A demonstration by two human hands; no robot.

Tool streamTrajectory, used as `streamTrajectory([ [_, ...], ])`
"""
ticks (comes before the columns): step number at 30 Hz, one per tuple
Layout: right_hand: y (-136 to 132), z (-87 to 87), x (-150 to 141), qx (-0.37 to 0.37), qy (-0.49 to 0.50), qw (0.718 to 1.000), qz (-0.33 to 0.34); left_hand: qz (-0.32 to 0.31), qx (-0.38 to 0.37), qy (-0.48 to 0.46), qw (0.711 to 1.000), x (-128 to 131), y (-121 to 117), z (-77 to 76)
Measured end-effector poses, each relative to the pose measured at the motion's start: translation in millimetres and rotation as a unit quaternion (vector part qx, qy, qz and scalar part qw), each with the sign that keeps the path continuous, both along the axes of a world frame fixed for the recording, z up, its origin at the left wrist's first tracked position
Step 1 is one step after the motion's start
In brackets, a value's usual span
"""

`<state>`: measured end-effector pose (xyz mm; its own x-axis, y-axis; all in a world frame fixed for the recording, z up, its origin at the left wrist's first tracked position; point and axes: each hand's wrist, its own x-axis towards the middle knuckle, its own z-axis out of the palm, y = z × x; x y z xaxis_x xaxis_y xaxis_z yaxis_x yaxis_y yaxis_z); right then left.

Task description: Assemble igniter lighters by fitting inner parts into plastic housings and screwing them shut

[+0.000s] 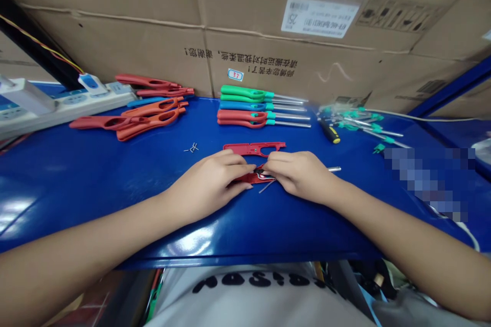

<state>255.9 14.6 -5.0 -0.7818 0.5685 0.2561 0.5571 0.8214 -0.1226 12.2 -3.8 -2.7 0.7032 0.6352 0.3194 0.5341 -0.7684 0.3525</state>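
Near the front of the table, my left hand (218, 179) is closed on the left end of a red lighter handle half (251, 179), thumb below and fingers above. Its inside faces up, with thin wires and a small black part showing between my hands. My right hand (301, 176) is closed over the right end of the same half, fingertips pinched at the inner parts; what exactly they pinch is hidden. A metal tube (335, 169) sticks out beyond my right hand. The matching red half (247, 149) lies just behind, open side up. Several small screws (192, 148) lie to the left.
Lighters in green (243, 93), blue and red lie in a row behind. Red and orange handles (153, 117) are piled at left beside a power strip (57, 110). A screwdriver (330, 132) and metal rods with green ends (364, 122) are at right. A cardboard box (245, 20) backs the table.
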Motion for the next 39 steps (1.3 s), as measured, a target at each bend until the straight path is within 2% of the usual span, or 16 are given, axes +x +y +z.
streamTrajectory([
  [3,-3.2,2.9,-0.9,0.061,-0.058,0.996,0.001,0.000,-0.001,0.006,1.000,0.6,-1.5,-0.5],
  [6,-5.6,5.8,-1.5,0.070,-0.088,0.994,-0.009,0.005,0.009,0.026,1.000,0.7,-4.0,0.1],
  [10,-6.8,11.3,-0.5,0.011,-0.092,0.995,-0.038,0.018,0.038,0.067,0.997,2.9,-8.3,3.9],
  [16,-3.4,12.5,0.4,-0.079,-0.005,0.995,-0.059,0.013,0.050,0.100,0.994,4.5,-11.8,8.2],
  [22,-1.1,6.5,-1.3,-0.072,-0.006,0.996,-0.056,0.000,0.033,0.036,0.999,1.5,-5.3,-2.0],
  [25,0.1,5.0,-1.0,-0.068,0.002,0.997,-0.048,-0.003,0.023,0.040,0.999,3.4,-5.4,-2.2],
  [31,-4.7,20.4,6.5,-0.112,0.060,0.991,-0.039,0.016,0.027,0.087,0.996,7.7,-10.3,5.8],
  [35,-6.2,29.4,14.3,-0.142,-0.011,0.990,-0.010,0.007,0.035,0.089,0.995,4.4,-10.1,3.4],
  [39,-1.7,26.4,18.1,-0.148,-0.030,0.989,-0.007,-0.012,0.033,0.066,0.997,-0.4,-6.4,-2.8],
])
